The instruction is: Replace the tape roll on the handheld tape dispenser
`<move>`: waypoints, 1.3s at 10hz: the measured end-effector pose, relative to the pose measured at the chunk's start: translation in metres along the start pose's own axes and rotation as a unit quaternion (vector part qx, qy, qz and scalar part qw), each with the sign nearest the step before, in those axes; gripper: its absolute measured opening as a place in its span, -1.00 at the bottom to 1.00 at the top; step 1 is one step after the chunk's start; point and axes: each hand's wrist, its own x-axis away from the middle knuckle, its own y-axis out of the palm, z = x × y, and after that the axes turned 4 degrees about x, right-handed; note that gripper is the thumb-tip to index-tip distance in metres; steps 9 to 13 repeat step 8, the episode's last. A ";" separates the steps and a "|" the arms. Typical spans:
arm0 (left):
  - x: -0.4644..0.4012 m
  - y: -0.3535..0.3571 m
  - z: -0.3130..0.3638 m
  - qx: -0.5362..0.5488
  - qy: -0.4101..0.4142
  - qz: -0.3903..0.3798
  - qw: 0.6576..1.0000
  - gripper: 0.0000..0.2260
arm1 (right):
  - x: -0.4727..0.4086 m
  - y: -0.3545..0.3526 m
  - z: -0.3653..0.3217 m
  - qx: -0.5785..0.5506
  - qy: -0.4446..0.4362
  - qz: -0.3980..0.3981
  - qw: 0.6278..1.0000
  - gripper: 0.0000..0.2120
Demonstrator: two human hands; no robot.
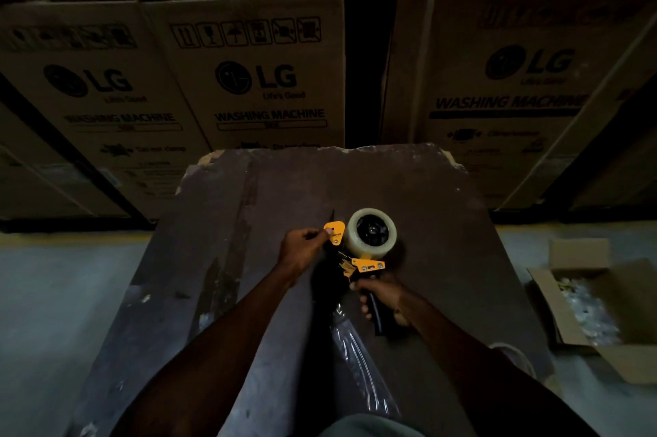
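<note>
We stand at a worn dark table in a dim store, stacked washing-machine cartons along the far wall. Its far edge is chipped; bare top lies left and right of us. Our right hand grips the tape dispenser handle (clear tape roll mounted), near centre. Our left hand pinches its orange guard. An open box sits on the floor, right.
</note>
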 end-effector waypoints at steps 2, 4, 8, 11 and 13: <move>-0.018 0.003 -0.028 0.015 -0.051 0.005 0.999 -0.75 | -0.014 0.009 0.003 0.041 -0.048 0.073 0.995 -0.90; -0.034 0.008 -0.039 -0.007 -0.086 -0.002 0.996 -0.83 | -0.030 0.012 0.005 0.079 -0.049 0.118 0.989 -0.88; -0.050 0.008 -0.037 -0.118 -0.057 -0.012 0.991 -0.83 | -0.035 -0.008 -0.011 0.409 -0.110 0.147 0.894 -0.57; -0.050 0.008 -0.037 -0.118 -0.057 -0.012 0.991 -0.83 | -0.035 -0.008 -0.011 0.409 -0.110 0.147 0.894 -0.57; -0.050 0.008 -0.037 -0.118 -0.057 -0.012 0.991 -0.83 | -0.035 -0.008 -0.011 0.409 -0.110 0.147 0.894 -0.57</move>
